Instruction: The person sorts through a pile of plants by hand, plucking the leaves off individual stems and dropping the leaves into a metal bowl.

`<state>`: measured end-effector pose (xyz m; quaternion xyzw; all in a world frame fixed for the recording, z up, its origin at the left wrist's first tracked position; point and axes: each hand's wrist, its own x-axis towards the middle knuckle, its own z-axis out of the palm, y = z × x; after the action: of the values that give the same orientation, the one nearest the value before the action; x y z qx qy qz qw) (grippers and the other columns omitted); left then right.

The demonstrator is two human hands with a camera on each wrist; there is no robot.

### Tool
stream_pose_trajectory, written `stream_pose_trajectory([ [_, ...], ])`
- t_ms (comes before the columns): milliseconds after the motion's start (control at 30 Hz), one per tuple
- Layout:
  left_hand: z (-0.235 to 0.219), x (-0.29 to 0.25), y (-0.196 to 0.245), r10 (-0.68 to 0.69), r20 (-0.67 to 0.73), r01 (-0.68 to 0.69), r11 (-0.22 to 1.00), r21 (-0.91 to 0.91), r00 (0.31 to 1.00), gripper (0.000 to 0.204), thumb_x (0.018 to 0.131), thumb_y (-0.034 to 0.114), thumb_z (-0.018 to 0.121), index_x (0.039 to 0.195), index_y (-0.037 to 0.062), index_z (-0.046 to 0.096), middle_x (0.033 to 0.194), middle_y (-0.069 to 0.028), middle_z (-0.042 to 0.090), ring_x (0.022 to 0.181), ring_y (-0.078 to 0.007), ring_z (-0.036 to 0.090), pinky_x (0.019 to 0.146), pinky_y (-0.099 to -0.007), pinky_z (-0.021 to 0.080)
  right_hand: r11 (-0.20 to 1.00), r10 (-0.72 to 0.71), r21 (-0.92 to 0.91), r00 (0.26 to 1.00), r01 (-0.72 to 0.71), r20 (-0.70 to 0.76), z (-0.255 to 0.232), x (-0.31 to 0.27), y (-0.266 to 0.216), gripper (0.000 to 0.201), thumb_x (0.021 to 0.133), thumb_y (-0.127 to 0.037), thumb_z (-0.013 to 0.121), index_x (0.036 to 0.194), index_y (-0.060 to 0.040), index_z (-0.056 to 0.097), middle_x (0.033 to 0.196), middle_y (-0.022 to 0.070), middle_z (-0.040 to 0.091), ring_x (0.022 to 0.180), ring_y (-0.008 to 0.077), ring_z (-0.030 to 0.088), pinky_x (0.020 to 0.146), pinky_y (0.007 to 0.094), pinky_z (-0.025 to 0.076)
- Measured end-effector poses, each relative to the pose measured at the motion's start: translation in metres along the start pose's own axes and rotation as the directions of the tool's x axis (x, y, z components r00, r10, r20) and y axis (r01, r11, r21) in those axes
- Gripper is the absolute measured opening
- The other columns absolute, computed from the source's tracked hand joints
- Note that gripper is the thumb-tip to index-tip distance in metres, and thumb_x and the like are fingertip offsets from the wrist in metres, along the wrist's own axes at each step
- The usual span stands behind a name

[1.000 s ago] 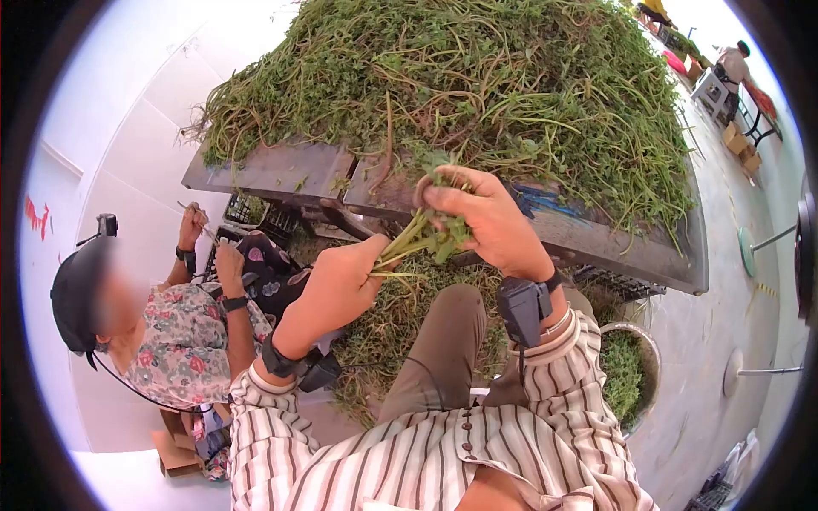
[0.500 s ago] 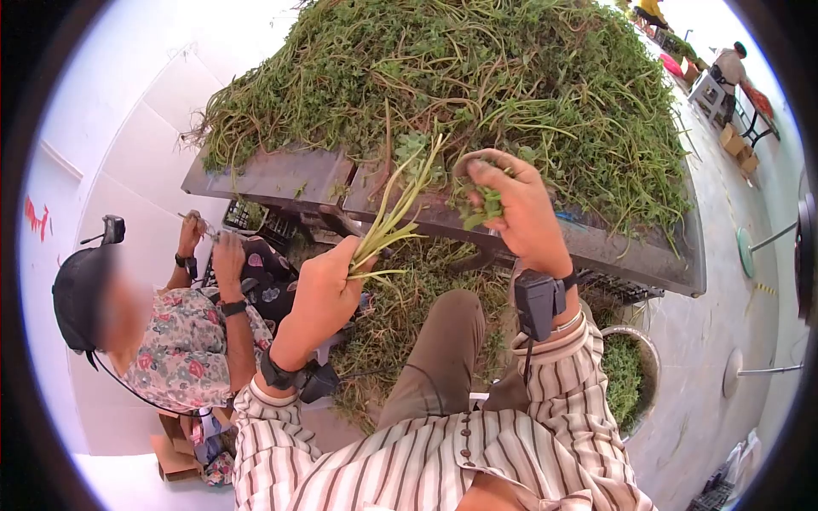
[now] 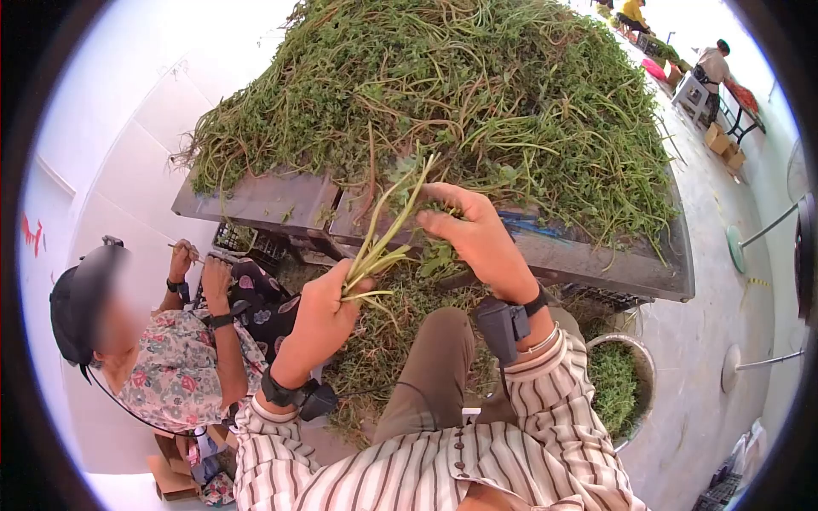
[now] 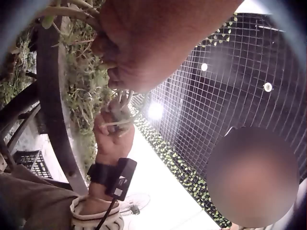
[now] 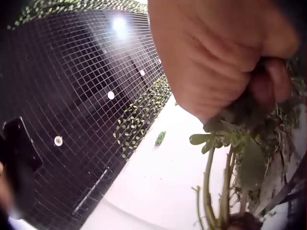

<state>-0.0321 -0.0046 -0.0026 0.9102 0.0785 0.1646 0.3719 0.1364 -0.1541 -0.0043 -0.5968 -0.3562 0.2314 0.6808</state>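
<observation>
My left hand [image 3: 322, 308] grips a small bunch of green stems [image 3: 381, 237] that fans upward from the fist, with one stem drooping to the right. My right hand [image 3: 479, 240] is curled around leafy greens [image 3: 439, 257], close to the right of the stem tips. In the right wrist view, leafy sprigs [image 5: 249, 160] hang below the bent fingers and bare stems [image 5: 208, 187] run down from them. The left wrist view has the left hand [image 4: 144, 48] large at the top, hiding most of the bunch. Behind both hands, a big heap of greens [image 3: 443, 94] covers the table [image 3: 281, 200].
Another person [image 3: 192, 358] sits on the left, hands raised. More greens [image 3: 366, 358] lie under the table around my legs. A round tub [image 3: 649, 383] of greens stands at the right. Black crates [image 3: 256, 243] are beneath the table, and a pole stand [image 3: 733, 368] is farther right.
A second ago both hands met at the leafy bunch. The right hand then pulled right and up with leaves, leaving barer stems in the left, and has now come back down and left toward them.
</observation>
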Motion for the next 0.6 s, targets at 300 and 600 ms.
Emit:
stream_pose_trajectory([
  [300, 0.007, 0.0, 0.001, 0.014, -0.004, -0.014, 1.0, -0.012, 1.0, 0.017, 0.081, -0.001, 0.054, 0.098, 0.0003, 0.055, 0.073, -0.0189, 0.056, 0.062, -0.0318, 0.053, 0.058, -0.0307, 0.043, 0.773, -0.402, -0.564, 0.912, 0.29, -0.082, 0.0, 0.005, 0.012, 0.012, 0.079, -0.005, 0.056, 0.088, 0.0016, 0.057, 0.076, 0.0201, 0.057, 0.068, 0.0341, 0.056, 0.06, 0.0362, 0.044],
  [600, 0.003, -0.005, -0.001, 0.035, -0.011, -0.033, 0.985, 0.172, 0.999, 0.015, 0.078, -0.002, 0.053, 0.093, 0.0015, 0.052, 0.074, -0.0189, 0.058, 0.068, -0.0361, 0.058, 0.058, -0.0342, 0.045, 0.979, 0.079, 0.202, 0.907, 0.006, -0.414, -0.024, -0.002, -0.008, 0.017, 0.089, -0.02, 0.055, 0.087, -0.0033, 0.058, 0.064, -0.0039, 0.052, 0.055, 0.0021, 0.049, 0.046, 0.0183, 0.038],
])
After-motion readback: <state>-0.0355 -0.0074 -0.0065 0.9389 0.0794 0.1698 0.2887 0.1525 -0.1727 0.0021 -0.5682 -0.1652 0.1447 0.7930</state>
